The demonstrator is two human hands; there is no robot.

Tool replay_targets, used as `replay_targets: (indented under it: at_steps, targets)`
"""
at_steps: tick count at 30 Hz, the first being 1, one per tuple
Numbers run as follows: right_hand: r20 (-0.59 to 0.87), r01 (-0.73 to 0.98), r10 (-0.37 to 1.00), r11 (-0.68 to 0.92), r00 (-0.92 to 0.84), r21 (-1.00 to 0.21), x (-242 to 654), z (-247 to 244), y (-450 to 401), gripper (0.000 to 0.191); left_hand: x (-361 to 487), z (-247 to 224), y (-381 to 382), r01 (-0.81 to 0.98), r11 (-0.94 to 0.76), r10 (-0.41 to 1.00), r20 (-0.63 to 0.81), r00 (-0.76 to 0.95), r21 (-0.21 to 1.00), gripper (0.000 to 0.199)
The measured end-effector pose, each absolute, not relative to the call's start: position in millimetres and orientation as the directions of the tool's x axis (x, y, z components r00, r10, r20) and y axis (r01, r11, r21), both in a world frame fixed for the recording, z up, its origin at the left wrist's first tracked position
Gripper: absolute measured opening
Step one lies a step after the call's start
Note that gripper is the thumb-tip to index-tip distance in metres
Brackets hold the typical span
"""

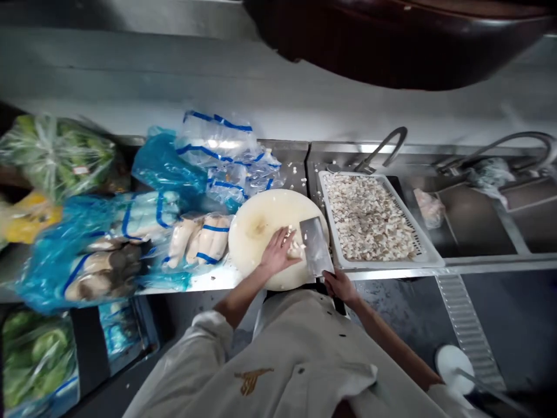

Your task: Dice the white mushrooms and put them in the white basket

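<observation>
My right hand (342,286) is closed round the handle of a cleaver (317,247), whose broad blade lies flat over the right side of a round cutting board (250,212). Chopped pale pieces (297,247), like mushroom, lie against the blade's left side. Over their left edge rests my left hand (277,254), fingers stretched out and somewhat apart, touching the pieces. A few bits cling to the blade. Just right of the board, a white basket (387,264) holds a thick layer of chopped mushroom (369,220).
Packs of king oyster mushrooms (209,238) and blue plastic bags (169,165) crowd the counter on the left. Bagged green vegetables (56,151) stand beyond. A faucet (389,145) and sinks (474,220) are at right. A dark rounded vessel (404,46) overhangs the top.
</observation>
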State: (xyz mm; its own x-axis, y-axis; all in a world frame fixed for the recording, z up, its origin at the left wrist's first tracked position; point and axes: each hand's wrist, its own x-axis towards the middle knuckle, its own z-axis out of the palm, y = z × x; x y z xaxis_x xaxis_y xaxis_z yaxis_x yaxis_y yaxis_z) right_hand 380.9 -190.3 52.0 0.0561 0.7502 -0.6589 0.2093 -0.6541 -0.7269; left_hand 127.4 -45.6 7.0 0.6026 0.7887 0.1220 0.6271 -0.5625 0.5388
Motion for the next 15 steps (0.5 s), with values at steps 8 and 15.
replay_targets:
  at_steps: [8,15]
  targets:
    - [-0.622,0.171,0.744,-0.598,-0.245,-0.783,332,53,-137,0.020,181,12,-25,0.714,-0.110,0.987,0.162,-0.005,0.692,0.055]
    - [-0.505,-0.011,0.846,-0.514,-0.170,-0.857,389,91,-134,0.018,264,53,-11,0.612,-0.191,0.957,0.285,-0.059,0.768,0.036]
